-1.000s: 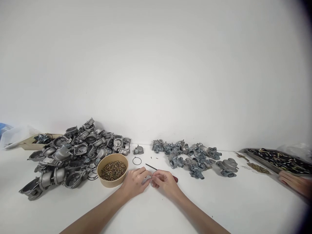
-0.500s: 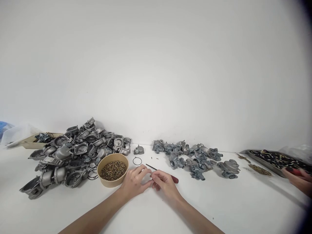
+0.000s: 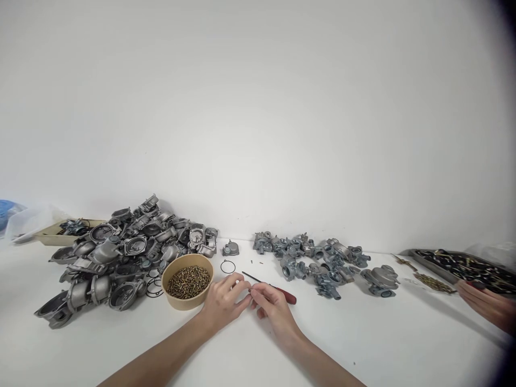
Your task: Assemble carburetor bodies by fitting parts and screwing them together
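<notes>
My left hand point(image 3: 223, 301) and my right hand point(image 3: 272, 306) meet fingertip to fingertip on the white table point(image 3: 403, 344), both pinched around something too small to make out. A red-handled screwdriver point(image 3: 271, 286) lies just behind my right hand, its thin shaft pointing to the far left. A tan bowl of brass screws point(image 3: 187, 281) stands just left of my left hand. A black O-ring point(image 3: 228, 266) lies beyond the fingers.
A large heap of grey metal bowl castings point(image 3: 121, 252) fills the left. A row of carburetor bodies point(image 3: 318, 258) lies right of centre. A tray of dark parts point(image 3: 463, 263) sits far right, where another person's hand point(image 3: 486, 306) rests.
My hands stay pinched together and have barely shifted. The other person's hand at the far right has moved about near the tray.
</notes>
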`<state>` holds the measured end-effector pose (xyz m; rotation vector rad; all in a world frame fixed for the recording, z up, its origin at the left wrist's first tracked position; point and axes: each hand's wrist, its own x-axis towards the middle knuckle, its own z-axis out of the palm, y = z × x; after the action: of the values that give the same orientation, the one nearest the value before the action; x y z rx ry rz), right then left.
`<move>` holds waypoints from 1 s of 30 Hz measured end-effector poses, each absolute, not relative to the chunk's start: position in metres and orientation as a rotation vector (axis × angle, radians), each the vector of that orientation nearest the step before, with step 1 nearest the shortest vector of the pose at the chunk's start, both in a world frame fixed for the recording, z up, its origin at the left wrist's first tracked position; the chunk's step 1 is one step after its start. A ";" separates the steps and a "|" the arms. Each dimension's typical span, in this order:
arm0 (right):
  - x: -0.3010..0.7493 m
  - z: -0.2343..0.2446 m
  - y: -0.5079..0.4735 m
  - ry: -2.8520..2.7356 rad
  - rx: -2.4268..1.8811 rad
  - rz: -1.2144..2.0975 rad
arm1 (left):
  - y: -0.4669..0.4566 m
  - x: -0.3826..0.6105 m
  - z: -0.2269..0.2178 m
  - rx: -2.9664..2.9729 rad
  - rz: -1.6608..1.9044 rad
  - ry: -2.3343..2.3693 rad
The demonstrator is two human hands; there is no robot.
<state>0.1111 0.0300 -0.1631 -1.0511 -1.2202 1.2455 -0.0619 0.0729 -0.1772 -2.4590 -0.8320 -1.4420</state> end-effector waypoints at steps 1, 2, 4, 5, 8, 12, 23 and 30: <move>0.111 -0.163 0.030 -1.212 -1.053 1.245 | 0.073 -0.062 -0.178 -2.459 -1.441 -0.831; 0.111 -0.163 0.030 -1.204 -1.055 1.244 | 0.074 -0.062 -0.178 -2.459 -1.440 -0.829; 0.111 -0.162 0.030 -1.192 -1.063 1.243 | 0.074 -0.062 -0.179 -2.459 -1.438 -0.827; 0.111 -0.162 0.030 -1.187 -1.066 1.245 | 0.074 -0.062 -0.179 -2.460 -1.434 -0.826; 0.112 -0.163 0.031 -1.173 -1.071 1.261 | 0.074 -0.062 -0.178 -2.470 -1.418 -0.819; 0.113 -0.164 0.032 -1.132 -1.046 1.304 | 0.073 -0.062 -0.176 -2.490 -1.387 -0.799; 0.114 -0.161 0.032 -1.120 -1.028 1.371 | 0.073 -0.065 -0.173 -2.508 -1.334 -0.754; 0.116 -0.161 0.033 -1.106 -1.007 1.420 | 0.071 -0.065 -0.171 -2.502 -1.309 -0.744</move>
<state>0.1158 0.0326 -0.1612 -1.0066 -1.1064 1.4201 -0.0647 0.0715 -0.1708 -2.5022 -0.7439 -1.3091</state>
